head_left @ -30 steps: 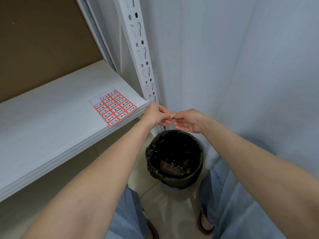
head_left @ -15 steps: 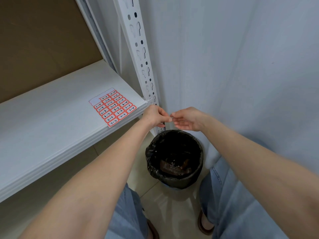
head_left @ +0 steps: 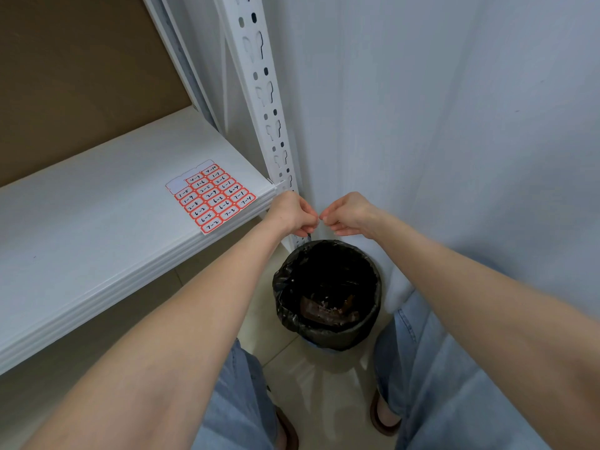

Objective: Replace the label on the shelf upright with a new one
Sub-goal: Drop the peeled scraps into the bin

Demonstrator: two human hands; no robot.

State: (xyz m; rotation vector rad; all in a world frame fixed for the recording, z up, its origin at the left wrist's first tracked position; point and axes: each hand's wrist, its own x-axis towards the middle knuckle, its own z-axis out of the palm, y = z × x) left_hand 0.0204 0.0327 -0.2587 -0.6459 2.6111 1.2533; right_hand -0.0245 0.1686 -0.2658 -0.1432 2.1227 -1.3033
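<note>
Head view: both hands hover right over the bin! The left hand (head_left: 293,214) and right hand (head_left: 350,216) sit with curled fingers, pinched tips almost meeting, a sliver of gap between them. Whether either holds a label is too small to tell. Below them stands the round bin (head_left: 281,287), lined with a black bag, brownish scraps (head_left: 328,311) lying at its bottom. The label sheet (head_left: 211,198), red-bordered with handwritten numbers, lies flat on the white shelf (head_left: 97,238) at its front corner, just beside the shelf upright (head_left: 259,92).
</note>
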